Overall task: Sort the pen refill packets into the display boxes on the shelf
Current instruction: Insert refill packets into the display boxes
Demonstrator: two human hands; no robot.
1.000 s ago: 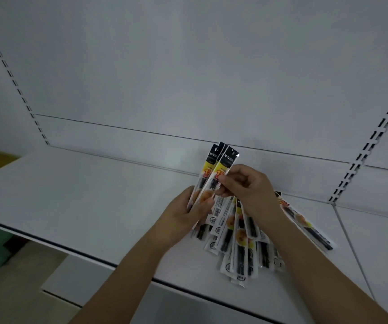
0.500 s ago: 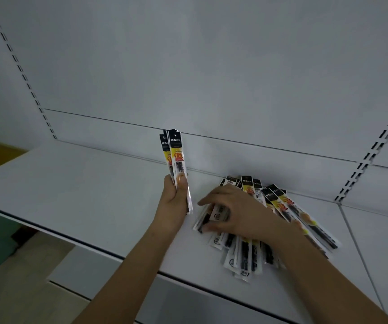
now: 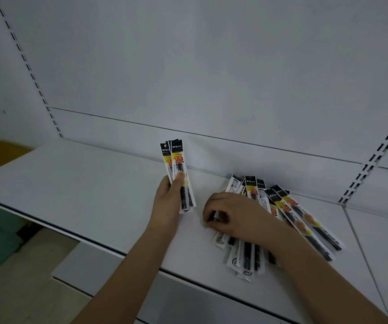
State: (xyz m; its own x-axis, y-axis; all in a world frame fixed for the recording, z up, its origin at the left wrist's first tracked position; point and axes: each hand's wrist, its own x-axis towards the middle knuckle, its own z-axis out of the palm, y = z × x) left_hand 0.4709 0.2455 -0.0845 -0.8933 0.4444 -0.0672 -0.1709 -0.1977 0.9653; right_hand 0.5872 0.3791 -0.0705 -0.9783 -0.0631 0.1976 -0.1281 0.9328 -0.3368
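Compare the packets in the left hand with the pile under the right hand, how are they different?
The held packets stand upright and squared together in the left hand; the pile of packets lies flat on the shelf, fanned out and overlapping. The held packets are only a few, the pile many more. The right hand rests curled on the pile rather than lifting it. Both show the same black, yellow and white packaging.

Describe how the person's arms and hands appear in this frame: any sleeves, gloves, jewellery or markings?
Both forearms are bare as far as the frame shows, with no sleeve edge in view. The left hand and right hand wear no gloves. No rings, watch, bracelet or markings can be seen, though the dim lighting limits fine detail.
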